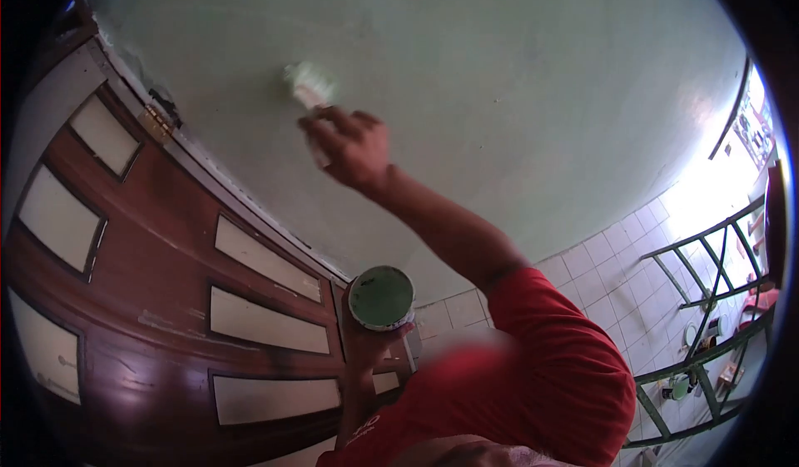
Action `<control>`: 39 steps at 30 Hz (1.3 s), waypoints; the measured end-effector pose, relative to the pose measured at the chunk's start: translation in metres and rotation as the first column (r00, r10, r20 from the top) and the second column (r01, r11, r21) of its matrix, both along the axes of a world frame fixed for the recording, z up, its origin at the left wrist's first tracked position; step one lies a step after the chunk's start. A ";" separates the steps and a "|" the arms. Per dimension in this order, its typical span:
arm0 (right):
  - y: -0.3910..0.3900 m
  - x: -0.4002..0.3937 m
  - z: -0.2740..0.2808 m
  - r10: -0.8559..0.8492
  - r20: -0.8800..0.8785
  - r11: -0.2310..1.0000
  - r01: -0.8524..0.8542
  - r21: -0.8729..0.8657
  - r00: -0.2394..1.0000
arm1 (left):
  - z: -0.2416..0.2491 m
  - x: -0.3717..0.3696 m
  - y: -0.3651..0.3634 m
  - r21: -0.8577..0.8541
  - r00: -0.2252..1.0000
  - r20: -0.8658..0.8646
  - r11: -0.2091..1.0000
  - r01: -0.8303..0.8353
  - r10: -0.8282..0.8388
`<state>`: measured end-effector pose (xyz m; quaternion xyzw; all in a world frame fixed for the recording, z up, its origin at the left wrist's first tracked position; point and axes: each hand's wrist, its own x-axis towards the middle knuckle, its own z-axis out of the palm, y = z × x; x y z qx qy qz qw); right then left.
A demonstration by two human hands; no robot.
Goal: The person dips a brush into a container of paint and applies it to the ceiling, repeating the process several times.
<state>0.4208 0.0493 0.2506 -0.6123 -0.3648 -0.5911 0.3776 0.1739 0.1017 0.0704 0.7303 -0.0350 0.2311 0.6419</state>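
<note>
1. Right hand (349, 146), upper centre of frame, clenched around paintbrush (310, 91); bristles touch pale green wall (516, 84).
2. Left hand (366, 346), lower centre, grasps open paint can (381, 297) from beneath.
3. Brown panelled door (158, 275) at left.

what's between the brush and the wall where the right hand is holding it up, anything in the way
Nothing visible. The right hand holds the paintbrush with its bristles up against the pale green wall, which is bare around them. The door frame lies off to the left, and the paint can in the left hand sits well below.
</note>
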 end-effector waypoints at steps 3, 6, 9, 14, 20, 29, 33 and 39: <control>0.024 -0.022 0.017 0.298 -0.175 0.955 -0.291 0.064 0.938 | 0.000 -0.001 0.005 0.010 1.000 0.020 1.000 0.018 -0.018; 0.000 -0.022 0.041 0.570 -0.382 0.822 -0.510 0.254 0.728 | 0.005 -0.010 0.004 -0.037 0.998 0.055 0.998 0.046 -0.044; -0.080 0.013 0.106 -0.069 0.005 0.995 0.069 0.066 0.998 | 0.013 -0.021 0.006 -0.024 0.996 -0.082 0.999 -0.045 0.043; -0.147 0.019 0.263 -0.525 0.191 0.792 0.394 0.466 0.830 | 0.011 -0.031 0.017 -0.031 0.994 0.005 0.994 -0.107 0.108; -0.059 0.072 0.347 -0.508 -0.077 0.859 0.511 0.033 0.858 | 0.012 -0.032 0.020 -0.136 0.993 0.009 0.984 -0.118 0.120; 0.095 -0.041 0.241 -0.050 -0.079 0.906 0.012 -0.422 0.996 | 0.014 -0.026 0.011 -0.087 0.997 -0.005 0.993 -0.078 0.078; 0.027 0.032 0.303 -0.462 0.114 0.802 0.469 -0.370 0.879 | 0.009 -0.033 0.016 -0.030 0.993 0.025 0.993 -0.116 0.117; -0.154 0.078 0.377 -0.402 -0.149 0.852 0.428 0.302 0.904 | -0.009 -0.039 0.029 -0.272 0.993 0.031 0.957 -0.097 0.110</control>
